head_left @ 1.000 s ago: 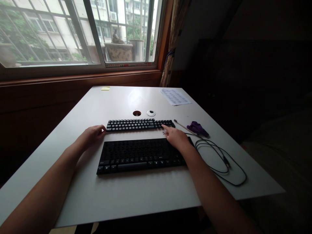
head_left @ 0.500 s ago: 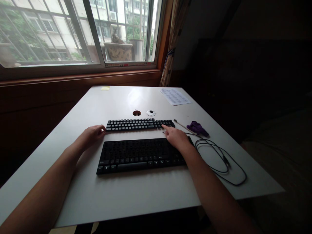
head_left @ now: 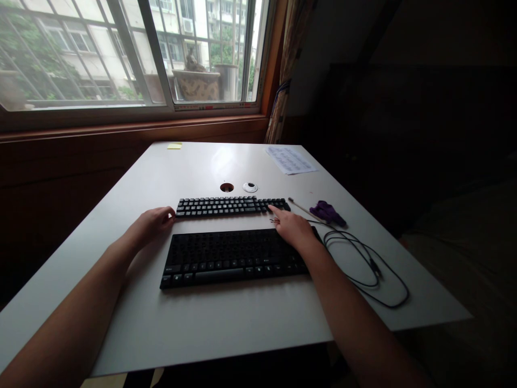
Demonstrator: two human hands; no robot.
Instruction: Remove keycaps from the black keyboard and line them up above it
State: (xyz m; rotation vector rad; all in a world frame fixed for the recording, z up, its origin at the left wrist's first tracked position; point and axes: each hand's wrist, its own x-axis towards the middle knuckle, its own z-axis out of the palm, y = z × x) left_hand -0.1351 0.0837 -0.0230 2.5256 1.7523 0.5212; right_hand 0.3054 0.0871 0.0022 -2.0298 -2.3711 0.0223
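Note:
Loose black keycaps (head_left: pixel 218 206) lie in tight rows on the white table, forming a long block. My left hand (head_left: pixel 155 220) is at the block's left end, fingers curled and fingertips close to the end keys; whatever they may pinch is hidden. Over the block's right part, my right hand (head_left: pixel 293 226) stretches its index finger onto the keycaps, the other fingers bent beneath. Nothing shows in its grasp. In front lies a black keyboard (head_left: pixel 226 248), its upper rows bare of caps and its lower rows still capped. My right hand and forearm cover its right end.
A black cable (head_left: pixel 390 304) lies coiled at the right. Near it are a thin brush (head_left: pixel 302 208) and a crumpled purple cloth (head_left: pixel 327 213). Farther back are a cable hole (head_left: pixel 226 187), a round cover (head_left: pixel 250 187), printed sheets (head_left: pixel 293 160) and a yellow note (head_left: pixel 174 146).

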